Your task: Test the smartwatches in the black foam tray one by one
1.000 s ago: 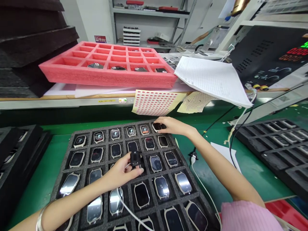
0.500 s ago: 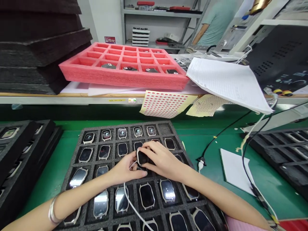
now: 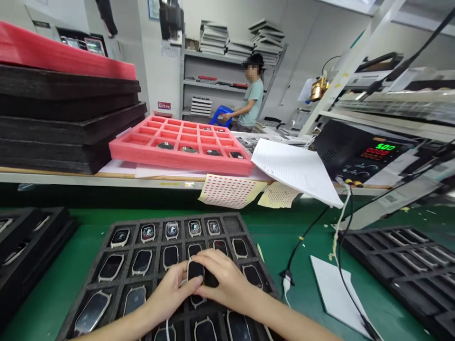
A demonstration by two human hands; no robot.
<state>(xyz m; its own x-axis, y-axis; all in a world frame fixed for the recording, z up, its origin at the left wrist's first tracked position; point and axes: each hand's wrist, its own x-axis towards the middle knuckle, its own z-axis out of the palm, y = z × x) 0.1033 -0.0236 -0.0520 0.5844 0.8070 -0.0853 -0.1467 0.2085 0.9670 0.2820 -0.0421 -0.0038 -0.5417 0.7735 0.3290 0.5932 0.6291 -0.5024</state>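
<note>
A dark-screened watch [image 3: 195, 272] is held upright between both hands, above a black foam tray [image 3: 122, 279] of watch cases in compartments. My left hand [image 3: 175, 286] grips its left side, the thumb lying across the lower screen. My right hand [image 3: 222, 274] closes round its top and right side. A white cable [image 3: 168, 329] runs down from beneath my left hand; its upper end is hidden. Several watches in the tray's back row show lit faces. The back-right compartment [image 3: 232, 224] holds no watch.
A pink foam tray [image 3: 177, 161] and papers [image 3: 298, 166] lie on the shelf ahead, beside a power supply [image 3: 366, 151]. More black trays [image 3: 401, 265] flank the green bench [image 3: 291, 312]. A notepad [image 3: 337, 289] and cables lie right. A person [image 3: 253, 97] stands behind.
The view has tilted up, showing the person, shelves and the power supply display. My left thumb has moved onto the watch's screen. Both hands still hold the watch.
</note>
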